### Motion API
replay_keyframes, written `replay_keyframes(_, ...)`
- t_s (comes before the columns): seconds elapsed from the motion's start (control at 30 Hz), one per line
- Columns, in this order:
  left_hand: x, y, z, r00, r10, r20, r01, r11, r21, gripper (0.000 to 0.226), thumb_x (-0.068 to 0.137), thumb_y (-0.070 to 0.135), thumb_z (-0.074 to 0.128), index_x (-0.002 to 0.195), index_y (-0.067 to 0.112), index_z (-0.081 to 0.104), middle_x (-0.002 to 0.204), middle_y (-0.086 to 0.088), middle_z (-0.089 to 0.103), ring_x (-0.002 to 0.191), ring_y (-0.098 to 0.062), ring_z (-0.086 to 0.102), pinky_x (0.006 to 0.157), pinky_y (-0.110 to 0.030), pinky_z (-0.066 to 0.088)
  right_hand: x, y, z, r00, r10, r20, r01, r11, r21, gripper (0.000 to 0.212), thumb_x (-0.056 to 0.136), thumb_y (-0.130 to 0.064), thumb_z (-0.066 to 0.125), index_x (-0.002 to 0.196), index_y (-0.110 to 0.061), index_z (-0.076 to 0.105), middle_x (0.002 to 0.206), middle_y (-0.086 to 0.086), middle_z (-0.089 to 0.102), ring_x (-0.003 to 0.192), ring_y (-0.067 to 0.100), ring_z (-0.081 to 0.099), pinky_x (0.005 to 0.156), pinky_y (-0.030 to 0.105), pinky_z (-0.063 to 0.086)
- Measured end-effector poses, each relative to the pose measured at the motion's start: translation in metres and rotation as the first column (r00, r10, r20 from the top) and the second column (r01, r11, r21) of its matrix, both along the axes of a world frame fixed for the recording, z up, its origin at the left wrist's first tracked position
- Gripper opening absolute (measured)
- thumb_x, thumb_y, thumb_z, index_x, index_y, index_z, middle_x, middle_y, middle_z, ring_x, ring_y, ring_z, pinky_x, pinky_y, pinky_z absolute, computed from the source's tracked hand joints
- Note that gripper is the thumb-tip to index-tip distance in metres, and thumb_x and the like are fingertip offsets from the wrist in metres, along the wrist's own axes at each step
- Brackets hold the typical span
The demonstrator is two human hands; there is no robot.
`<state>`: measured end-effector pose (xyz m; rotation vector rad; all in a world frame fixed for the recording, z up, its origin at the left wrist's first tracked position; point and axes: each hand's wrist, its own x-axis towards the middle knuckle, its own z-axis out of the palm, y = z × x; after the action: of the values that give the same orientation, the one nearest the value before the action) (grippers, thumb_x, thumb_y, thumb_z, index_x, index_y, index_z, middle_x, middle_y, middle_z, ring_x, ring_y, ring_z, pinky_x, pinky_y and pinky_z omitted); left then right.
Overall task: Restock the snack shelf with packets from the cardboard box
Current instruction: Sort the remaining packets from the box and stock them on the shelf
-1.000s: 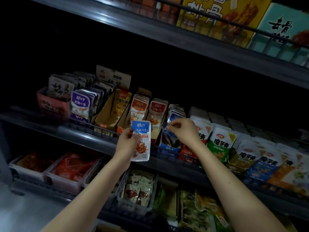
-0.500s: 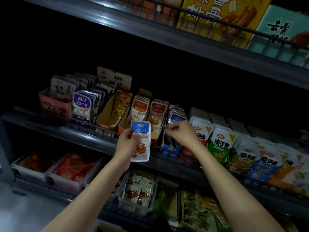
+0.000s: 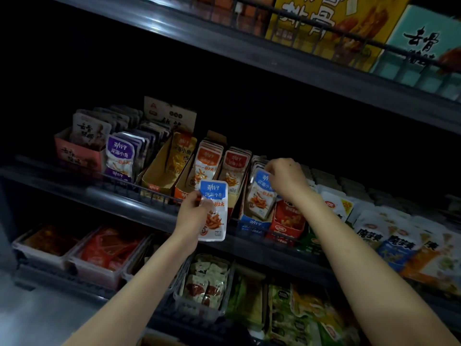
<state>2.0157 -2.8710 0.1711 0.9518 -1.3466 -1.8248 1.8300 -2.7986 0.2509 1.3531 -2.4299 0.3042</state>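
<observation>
My left hand grips a blue-topped packet by its left edge, thumb on the front. I hold it upright in the air, just in front of the snack shelf rail and not in any carton. My right hand is up at the blue carton, fingers curled over the top of the front packet standing in it. In this dim light it looks like a pinch on the top edge. That carton sits between a row of red-topped packets on its left and a red box on its right.
</observation>
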Motion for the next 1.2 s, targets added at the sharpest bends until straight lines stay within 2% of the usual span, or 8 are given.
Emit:
replay_keyframes(0.13,0.000,-0.001,0.001,1.000,0.006,0.006,-0.006,1.000,0.004,0.025,0.095,0.010,0.053,0.119,0.017,0.057,0.108,-0.004,0.065,0.080,-0.012,0.060,0.058,-0.027,0.040,-0.004,-0.007,0.004,0.984,0.120,0.132,-0.125,0.992,0.024,0.047,0.087,0.012,0.049,0.130,-0.008,0.055,0.131,0.011,0.056,0.121,0.023,0.052,0.090,0.026,0.044)
replay_keyframes(0.37,0.000,-0.004,0.000,1.000,-0.001,0.009,0.001,1.000,-0.002,0.022,0.095,0.009,0.052,0.113,0.020,0.057,0.101,-0.002,0.065,0.079,-0.012,0.062,0.058,-0.028,0.042,-0.009,-0.010,-0.018,0.937,0.171,0.306,-0.132,0.981,-0.142,0.051,0.088,0.009,0.049,0.136,-0.009,0.048,0.123,0.012,0.058,0.115,0.023,0.054,0.086,0.028,0.046)
replay_keyframes(0.47,0.000,-0.004,-0.001,1.000,0.004,0.009,-0.004,1.000,-0.005,0.019,0.095,0.011,0.053,0.111,0.022,0.056,0.101,-0.001,0.065,0.080,-0.012,0.062,0.059,-0.028,0.043,-0.011,-0.007,-0.022,0.959,0.118,0.258,-0.097,0.991,-0.094,0.041,0.088,0.001,0.058,0.128,-0.009,0.056,0.121,0.012,0.062,0.111,0.025,0.058,0.087,0.039,0.051)
replay_keyframes(0.6,-0.001,-0.002,-0.001,1.000,0.003,0.000,-0.003,1.000,-0.011,0.017,0.096,0.011,0.052,0.108,0.022,0.056,0.096,0.001,0.064,0.079,-0.011,0.061,0.059,-0.027,0.041,-0.011,-0.006,-0.021,0.977,0.109,0.181,-0.096,0.992,-0.083,0.027,0.086,0.002,0.058,0.107,-0.011,0.069,0.109,0.010,0.067,0.096,0.023,0.061,0.075,0.040,0.053)
replay_keyframes(0.7,-0.002,0.000,-0.002,1.000,-0.002,-0.007,0.002,1.000,-0.012,0.017,0.096,0.011,0.052,0.109,0.021,0.057,0.095,0.002,0.065,0.080,-0.011,0.062,0.058,-0.026,0.041,-0.012,-0.009,-0.018,0.989,0.110,0.097,-0.100,0.989,-0.107,0.024,0.086,0.003,0.057,0.102,-0.011,0.069,0.102,0.007,0.066,0.090,0.021,0.060,0.066,0.031,0.047)
replay_keyframes(0.87,-0.004,-0.001,-0.002,1.000,-0.001,0.001,0.001,1.000,-0.008,0.019,0.095,0.011,0.053,0.112,0.019,0.058,0.103,-0.002,0.066,0.084,-0.014,0.063,0.060,-0.027,0.042,-0.017,-0.017,-0.012,0.990,0.139,-0.018,-0.140,0.982,-0.128,0.013,0.084,0.004,0.056,0.089,-0.003,0.066,0.088,0.012,0.066,0.082,0.026,0.062,0.069,0.042,0.050)
replay_keyframes(1.07,-0.007,-0.005,0.000,1.000,0.001,0.002,-0.001,1.000,-0.015,0.020,0.095,0.010,0.052,0.110,0.022,0.057,0.093,0.003,0.065,0.077,-0.010,0.061,0.057,-0.027,0.039,-0.020,-0.025,-0.015,0.998,0.060,-0.012,-0.060,0.997,0.051,0.014,0.086,-0.006,0.060,0.099,-0.010,0.063,0.097,0.008,0.065,0.088,0.024,0.062,0.061,0.028,0.038)
replay_keyframes(1.2,-0.007,-0.008,0.001,1.000,0.006,-0.002,-0.006,0.999,-0.034,0.019,0.095,0.010,0.052,0.108,0.023,0.056,0.091,0.003,0.065,0.077,-0.010,0.061,0.057,-0.027,0.040,-0.022,-0.021,-0.012,0.998,0.042,-0.037,-0.038,0.994,0.105,0.032,0.086,-0.018,0.066,0.118,-0.020,0.061,0.113,0.003,0.065,0.100,0.019,0.062,0.070,0.029,0.046)
